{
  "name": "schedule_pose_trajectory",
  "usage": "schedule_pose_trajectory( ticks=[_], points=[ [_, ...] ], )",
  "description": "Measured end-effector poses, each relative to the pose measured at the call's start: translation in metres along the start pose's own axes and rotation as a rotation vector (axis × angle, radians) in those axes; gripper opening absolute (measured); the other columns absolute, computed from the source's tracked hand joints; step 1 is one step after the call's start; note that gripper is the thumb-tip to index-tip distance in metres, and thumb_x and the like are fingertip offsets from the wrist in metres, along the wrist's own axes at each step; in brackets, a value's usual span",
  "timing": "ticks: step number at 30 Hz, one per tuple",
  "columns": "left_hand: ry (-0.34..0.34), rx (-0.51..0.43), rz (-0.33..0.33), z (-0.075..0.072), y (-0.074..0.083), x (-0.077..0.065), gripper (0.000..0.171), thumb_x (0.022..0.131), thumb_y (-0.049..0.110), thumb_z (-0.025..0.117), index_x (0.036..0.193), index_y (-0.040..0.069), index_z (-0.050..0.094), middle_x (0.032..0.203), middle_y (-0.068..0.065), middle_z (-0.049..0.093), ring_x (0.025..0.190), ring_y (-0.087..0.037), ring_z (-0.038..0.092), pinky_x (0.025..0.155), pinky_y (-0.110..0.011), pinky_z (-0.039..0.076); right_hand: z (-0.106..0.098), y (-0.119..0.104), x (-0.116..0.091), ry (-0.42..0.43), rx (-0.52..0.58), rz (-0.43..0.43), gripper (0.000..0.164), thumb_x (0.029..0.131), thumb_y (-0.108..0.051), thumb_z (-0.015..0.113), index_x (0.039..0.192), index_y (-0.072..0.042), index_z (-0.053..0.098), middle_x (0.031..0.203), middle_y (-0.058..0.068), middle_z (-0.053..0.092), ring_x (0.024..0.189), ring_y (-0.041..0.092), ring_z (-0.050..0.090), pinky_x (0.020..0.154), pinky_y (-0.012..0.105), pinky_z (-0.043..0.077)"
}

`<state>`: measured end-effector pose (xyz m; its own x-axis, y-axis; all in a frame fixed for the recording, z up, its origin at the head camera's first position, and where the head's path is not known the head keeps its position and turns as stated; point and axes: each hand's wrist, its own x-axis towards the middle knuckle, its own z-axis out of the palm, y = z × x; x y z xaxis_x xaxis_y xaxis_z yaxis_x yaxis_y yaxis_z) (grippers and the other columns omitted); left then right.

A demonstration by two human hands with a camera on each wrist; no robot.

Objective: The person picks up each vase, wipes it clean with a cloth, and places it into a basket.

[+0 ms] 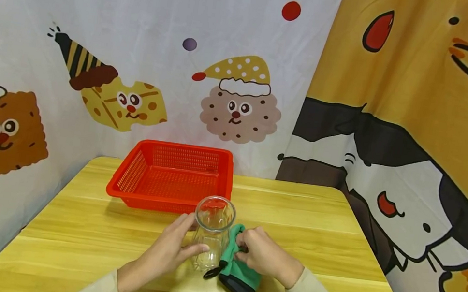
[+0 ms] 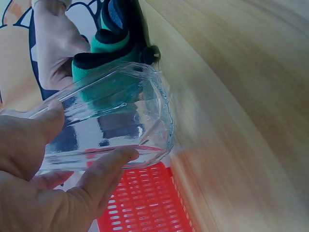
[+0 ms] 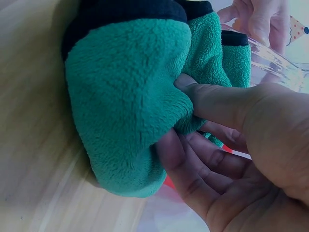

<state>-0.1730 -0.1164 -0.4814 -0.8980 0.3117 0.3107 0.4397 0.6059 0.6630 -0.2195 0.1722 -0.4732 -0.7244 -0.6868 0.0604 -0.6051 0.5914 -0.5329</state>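
On the bench (image 1: 316, 224), in front of one red basket (image 1: 176, 185), I have two things between my two hands: one clear glass (image 1: 207, 252) and one green cloth (image 1: 246, 274) with black edging. My left grip (image 1: 164, 249) is wrapped round the glass, thumb on one side and fingers on the other; the glass stands mouth up. My right grip (image 1: 264, 253) pinches a fold of the cloth between thumb and fingers, just beside the glass; whether they touch I cannot tell. Behind, one white curtain (image 1: 242, 10) bears three hatted cartoon faces and four dots.
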Motion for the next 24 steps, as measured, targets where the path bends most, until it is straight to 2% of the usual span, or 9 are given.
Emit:
schedule_pose_trajectory(
  ticks=[10, 17, 20, 24],
  points=[
    [0.009, 0.007, 0.011, 0.0, 0.0, 0.0, 0.081, 0.098, 0.029, 0.095, 0.169, 0.018, 0.058, 0.134, -0.003, 0.075, 0.126, -0.027, 0.08, 0.113, -0.059, 0.069, 0.003, -0.002, 0.0, 0.012, -0.084, -0.028, 0.042, 0.097, 0.002, 0.092, 0.071, -0.008, 0.06, 0.069, -0.015, 0.037, 0.066, -0.004, 0.039, 0.057, 0.011, 0.038],
    [0.003, 0.006, 0.001, 0.001, 0.0, 0.0, 0.081, 0.098, 0.03, 0.095, 0.169, 0.018, 0.058, 0.133, -0.002, 0.075, 0.125, -0.027, 0.08, 0.113, -0.059, 0.069, 0.007, 0.007, -0.005, 0.041, -0.032, -0.069, 0.046, 0.1, 0.001, 0.089, 0.072, -0.017, 0.058, 0.072, -0.015, 0.048, 0.069, -0.006, 0.042, 0.059, 0.011, 0.042],
    [0.004, 0.004, 0.012, 0.001, 0.0, -0.001, 0.082, 0.098, 0.03, 0.095, 0.169, 0.018, 0.057, 0.133, -0.003, 0.075, 0.125, -0.027, 0.08, 0.112, -0.058, 0.07, 0.009, 0.01, -0.008, 0.088, -0.006, -0.098, 0.039, 0.101, 0.001, 0.088, 0.076, -0.018, 0.065, 0.075, -0.013, 0.058, 0.07, -0.007, 0.045, 0.059, 0.011, 0.045],
    [0.007, -0.001, 0.016, 0.0, 0.0, 0.0, 0.083, 0.099, 0.031, 0.094, 0.171, 0.019, 0.056, 0.133, -0.003, 0.074, 0.125, -0.027, 0.08, 0.113, -0.059, 0.069, 0.008, 0.009, -0.011, 0.163, 0.049, -0.137, 0.026, 0.102, 0.001, 0.087, 0.085, -0.015, 0.076, 0.083, -0.007, 0.069, 0.073, -0.007, 0.054, 0.06, 0.012, 0.055]
  ],
)
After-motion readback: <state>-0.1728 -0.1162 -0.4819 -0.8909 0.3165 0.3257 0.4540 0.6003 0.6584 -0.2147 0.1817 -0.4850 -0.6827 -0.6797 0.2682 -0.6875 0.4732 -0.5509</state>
